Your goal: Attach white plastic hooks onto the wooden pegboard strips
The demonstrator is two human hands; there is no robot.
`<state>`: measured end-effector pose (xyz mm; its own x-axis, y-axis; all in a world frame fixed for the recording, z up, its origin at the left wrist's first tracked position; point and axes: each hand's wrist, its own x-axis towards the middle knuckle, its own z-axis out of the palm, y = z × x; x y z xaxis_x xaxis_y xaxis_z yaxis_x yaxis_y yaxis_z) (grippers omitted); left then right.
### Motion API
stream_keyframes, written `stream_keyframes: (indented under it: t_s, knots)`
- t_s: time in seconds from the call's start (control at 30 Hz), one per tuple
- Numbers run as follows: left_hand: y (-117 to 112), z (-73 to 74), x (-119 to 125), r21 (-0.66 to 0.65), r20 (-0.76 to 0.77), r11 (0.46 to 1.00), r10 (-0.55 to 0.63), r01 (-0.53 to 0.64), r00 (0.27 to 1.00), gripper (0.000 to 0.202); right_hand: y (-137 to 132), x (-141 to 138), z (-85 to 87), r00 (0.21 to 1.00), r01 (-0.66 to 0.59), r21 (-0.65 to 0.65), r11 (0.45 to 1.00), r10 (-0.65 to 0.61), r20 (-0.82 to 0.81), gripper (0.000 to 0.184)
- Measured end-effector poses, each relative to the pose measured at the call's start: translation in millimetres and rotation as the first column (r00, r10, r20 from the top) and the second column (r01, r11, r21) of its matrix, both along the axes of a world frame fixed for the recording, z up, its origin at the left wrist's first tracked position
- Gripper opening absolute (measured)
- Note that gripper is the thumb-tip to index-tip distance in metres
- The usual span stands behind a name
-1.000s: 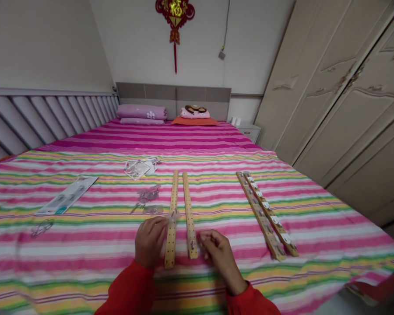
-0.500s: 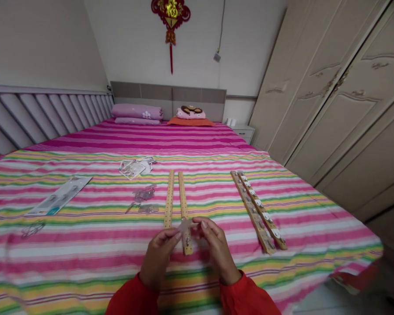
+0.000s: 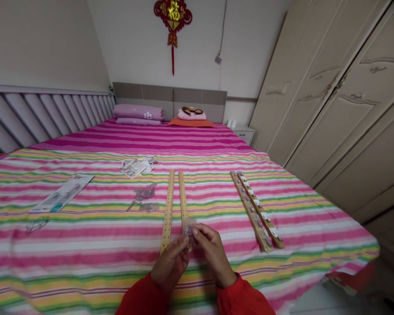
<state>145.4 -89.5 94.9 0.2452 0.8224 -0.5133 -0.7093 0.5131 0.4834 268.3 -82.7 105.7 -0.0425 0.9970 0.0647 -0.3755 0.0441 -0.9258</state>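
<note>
Pinching a clear plastic hook pad (image 3: 190, 224) with both hands now, low in the middle of the frame, which is a real change: a second ago the left hand had a clear piece over by the left perforated strip (image 3: 168, 210) while the right hand sat just beside the other one. Now the two hands have come together in front of the right perforated strip (image 3: 182, 194), and the pad faces the camera with its round boss showing.

Left hand (image 3: 171, 262) is mostly curled, thumb and fingertip closed up on the pad's lower left edge. Right hand (image 3: 213, 253) has its thumb and finger tight on the right side, other fingers folded in. So I'd call it two-handed fiddling with one pad rather than carrying it. Can't tell if the pad touches the strip, since the fingers cover its near end.

Nothing else seems to have budged: loose clear hooks (image 3: 145, 192) left of center, paper cards (image 3: 136, 167) above them, the long blister pack (image 3: 64, 194) at far left, and the two hook-covered strips (image 3: 251, 211) right of center, on the striped bedsheet (image 3: 95, 262).
</note>
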Motion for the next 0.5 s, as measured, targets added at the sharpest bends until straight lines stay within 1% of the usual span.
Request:
stream_keyframes:
  t_s: [0.1,0.17,0.23,0.27,0.33,0.43,0.5]
  knots:
    - [0,3.1,-1,0.011,-0.017,1.0,-0.014,0.014,1.0,0.008,0,1,-2.9,0.999,-0.027,-0.03,0.999,0.026,-0.037,0.027]
    - [0,7.0,-3,-0.032,0.015,0.999,-0.02,0.021,1.0,0.008,1,2,-4.2,0.998,-0.006,-0.05,0.999,0.003,-0.07,0.027]
    - [-2,10.6,-5,-0.097,0.078,0.994,-0.034,0.041,0.996,0.008,2,3,-5.3,0.994,0.029,-0.074,0.997,-0.037,-0.108,0.026]
    - [-3,12.0,-6,-0.123,0.12,0.99,-0.047,0.062,0.992,0.008,2,3,-5.6,0.991,0.028,-0.088,0.996,-0.039,-0.129,0.025]
    - [-5,13.5,-7,-0.153,0.218,0.98,-0.092,0.127,0.972,0.009,2,3,-5.8,0.985,-0.023,-0.11,0.994,0.003,-0.175,0.025]
    - [-8,13.2,-9,-0.155,0.352,0.961,-0.163,0.23,0.921,0.008,1,3,-5.1,0.968,-0.135,-0.114,0.984,0.107,-0.228,0.031]
    - [-9,12.4,-10,-0.153,0.406,0.95,-0.19,0.272,0.894,0.007,1,3,-4.6,0.964,-0.156,-0.102,0.983,0.129,-0.231,0.032]
